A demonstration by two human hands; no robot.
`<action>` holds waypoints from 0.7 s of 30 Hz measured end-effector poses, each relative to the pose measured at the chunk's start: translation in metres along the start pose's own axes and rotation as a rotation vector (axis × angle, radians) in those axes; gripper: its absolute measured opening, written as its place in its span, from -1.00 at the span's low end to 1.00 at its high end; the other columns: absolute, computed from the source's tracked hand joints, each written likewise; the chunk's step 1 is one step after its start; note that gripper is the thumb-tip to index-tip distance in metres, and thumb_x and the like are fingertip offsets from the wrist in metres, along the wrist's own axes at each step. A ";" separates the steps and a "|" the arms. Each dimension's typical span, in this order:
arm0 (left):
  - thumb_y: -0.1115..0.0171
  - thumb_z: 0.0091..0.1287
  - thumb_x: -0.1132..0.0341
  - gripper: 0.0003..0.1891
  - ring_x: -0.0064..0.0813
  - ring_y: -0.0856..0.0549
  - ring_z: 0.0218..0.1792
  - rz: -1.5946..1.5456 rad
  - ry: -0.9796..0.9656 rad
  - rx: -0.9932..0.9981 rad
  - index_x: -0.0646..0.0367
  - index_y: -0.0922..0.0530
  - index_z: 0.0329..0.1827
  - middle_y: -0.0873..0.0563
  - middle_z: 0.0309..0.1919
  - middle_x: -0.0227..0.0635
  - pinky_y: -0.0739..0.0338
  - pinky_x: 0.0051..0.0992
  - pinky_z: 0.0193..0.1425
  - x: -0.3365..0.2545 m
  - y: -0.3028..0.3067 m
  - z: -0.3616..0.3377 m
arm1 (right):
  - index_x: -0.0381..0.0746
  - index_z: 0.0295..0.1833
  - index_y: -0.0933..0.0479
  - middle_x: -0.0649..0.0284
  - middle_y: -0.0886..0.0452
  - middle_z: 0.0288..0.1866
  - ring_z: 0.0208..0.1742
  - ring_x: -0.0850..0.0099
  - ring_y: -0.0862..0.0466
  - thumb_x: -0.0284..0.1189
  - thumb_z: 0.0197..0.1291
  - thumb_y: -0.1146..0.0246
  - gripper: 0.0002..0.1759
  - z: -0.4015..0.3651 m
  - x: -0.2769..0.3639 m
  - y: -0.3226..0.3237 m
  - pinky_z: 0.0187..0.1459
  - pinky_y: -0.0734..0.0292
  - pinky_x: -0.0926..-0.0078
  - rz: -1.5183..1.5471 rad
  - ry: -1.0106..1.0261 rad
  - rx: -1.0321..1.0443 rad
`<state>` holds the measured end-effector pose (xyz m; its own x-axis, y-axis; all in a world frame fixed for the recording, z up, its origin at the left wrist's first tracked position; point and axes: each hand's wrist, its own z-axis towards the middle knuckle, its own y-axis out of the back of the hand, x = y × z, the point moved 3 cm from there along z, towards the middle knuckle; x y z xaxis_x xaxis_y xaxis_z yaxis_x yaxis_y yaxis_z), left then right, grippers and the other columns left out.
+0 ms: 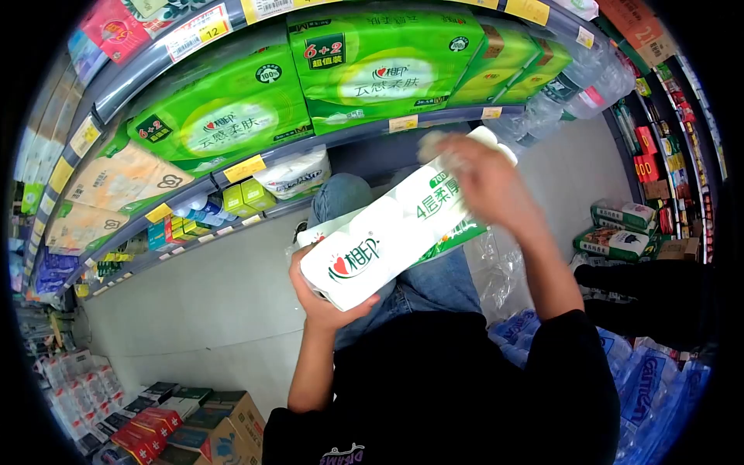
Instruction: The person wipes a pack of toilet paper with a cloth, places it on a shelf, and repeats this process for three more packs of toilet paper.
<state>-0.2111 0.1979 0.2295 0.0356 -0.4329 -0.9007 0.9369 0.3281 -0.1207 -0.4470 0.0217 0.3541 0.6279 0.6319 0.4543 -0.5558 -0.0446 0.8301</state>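
Note:
A long white pack of tissue rolls (403,225) with green lettering and a red heart logo lies slanted above my lap. My left hand (322,291) grips its lower left end, thumb along the near edge. Over the upper right end is my right hand (477,174), blurred by motion; something pale shows at its fingertips, too smeared to name. Part of a green-printed wrapper shows along the pack's near side.
Ahead, a shelf (356,128) holds large green tissue packs (380,66), with smaller packs below. Blue-wrapped bottles (643,387) stand at lower right, cartons (225,430) at lower left. Someone's dark-clothed legs (651,298) are at right.

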 end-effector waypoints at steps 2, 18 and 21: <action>-0.77 -0.16 -0.01 0.22 -0.19 -0.58 0.26 0.029 -0.007 0.012 0.38 -0.11 0.43 -0.46 0.23 -0.02 -0.53 -0.20 0.35 -0.001 -0.003 0.001 | -0.19 0.16 -0.64 -0.07 -0.69 0.11 0.12 -0.04 -0.69 -0.55 0.24 -0.18 -0.62 0.001 -0.058 0.020 0.16 -0.60 0.12 -0.120 -0.197 -0.029; -0.79 -0.20 0.06 0.29 -0.15 -0.55 0.32 0.056 0.019 0.042 0.33 -0.02 0.47 -0.41 0.31 0.07 -0.48 -0.20 0.40 0.005 0.003 0.001 | -0.26 0.28 -0.58 0.17 -0.76 0.03 -0.02 0.49 -0.75 -0.44 0.33 -0.36 -0.58 0.023 -0.014 0.058 0.06 -0.63 0.54 0.576 -0.194 -0.327; -0.80 -0.21 0.07 0.28 -0.15 -0.55 0.32 0.161 0.036 0.066 0.32 -0.04 0.48 -0.43 0.30 0.04 -0.50 -0.19 0.37 0.008 0.010 -0.006 | -0.32 0.22 -0.56 0.08 -0.73 0.02 0.01 0.28 -0.75 -0.44 0.31 -0.35 -0.60 0.023 0.074 0.020 0.05 -0.63 0.35 0.435 0.216 -0.036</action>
<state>-0.2034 0.2029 0.2188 0.1760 -0.3479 -0.9209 0.9409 0.3344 0.0535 -0.3990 0.0500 0.4116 0.2076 0.7069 0.6762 -0.7625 -0.3161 0.5645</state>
